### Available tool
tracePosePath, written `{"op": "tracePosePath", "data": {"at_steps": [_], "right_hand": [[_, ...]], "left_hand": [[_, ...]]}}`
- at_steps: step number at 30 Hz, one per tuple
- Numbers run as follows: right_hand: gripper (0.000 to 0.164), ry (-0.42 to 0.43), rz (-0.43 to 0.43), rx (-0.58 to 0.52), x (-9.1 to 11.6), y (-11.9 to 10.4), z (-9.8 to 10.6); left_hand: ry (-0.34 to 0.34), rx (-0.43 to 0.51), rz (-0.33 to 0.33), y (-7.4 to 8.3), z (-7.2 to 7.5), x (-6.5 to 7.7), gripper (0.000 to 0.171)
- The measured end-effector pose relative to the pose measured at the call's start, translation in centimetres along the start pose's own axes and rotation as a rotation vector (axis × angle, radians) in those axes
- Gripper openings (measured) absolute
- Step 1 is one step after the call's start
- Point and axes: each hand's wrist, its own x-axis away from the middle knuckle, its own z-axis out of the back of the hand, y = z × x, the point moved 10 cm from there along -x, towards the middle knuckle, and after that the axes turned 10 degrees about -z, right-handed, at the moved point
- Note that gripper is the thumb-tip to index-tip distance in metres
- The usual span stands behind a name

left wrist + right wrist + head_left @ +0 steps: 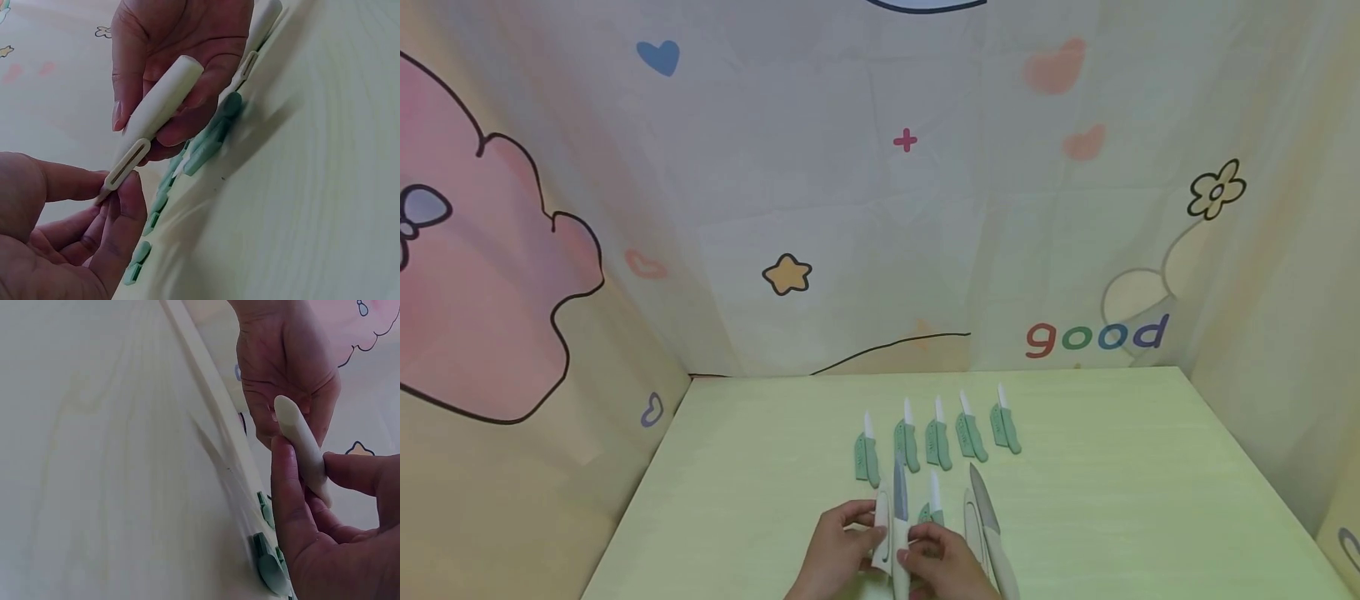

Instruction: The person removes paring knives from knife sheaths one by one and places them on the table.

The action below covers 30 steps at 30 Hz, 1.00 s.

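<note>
My left hand [838,550] pinches a white knife sheath [882,533] between thumb and fingers. Just right of it, my right hand [943,560] grips the pale handle of a kitchen knife [901,500], its grey blade pointing away from me. Blade and sheath stand side by side, the blade bare. In the left wrist view the slotted sheath [128,164] lies close along the handle [167,94]. Seen from the right wrist, thumb and fingers pinch the handle [303,444]. Past my right hand is a small green-handled knife [935,496], partly hidden by the fingers.
Several small green-handled knives [976,437] with white blades lie in a row farther back, green sheaths beside them. To the right of my hands lies a second pale-handled knife [997,546] with its sheath [974,521]. A printed curtain [850,192] stands behind the table [1135,483].
</note>
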Motion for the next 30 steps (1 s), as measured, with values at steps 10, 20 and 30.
{"op": "tracePosePath", "data": {"at_steps": [10, 20, 30], "right_hand": [[0.036, 0.073, -0.01, 0.153, -0.7, 0.8, -0.2], [0.036, 0.163, -0.029, 0.315, -0.5, 0.4, -0.1], [0.037, 0.216, 0.025, 0.439, -0.7, 0.0, 0.0]], "left_hand": [[-0.001, -0.044, 0.037, -0.7, 0.4, 0.7, 0.035], [-0.004, -0.188, 0.011, -1.2, 0.6, 0.6, 0.035], [0.018, -0.392, -0.022, -0.8, 0.9, 0.5, 0.029]]}}
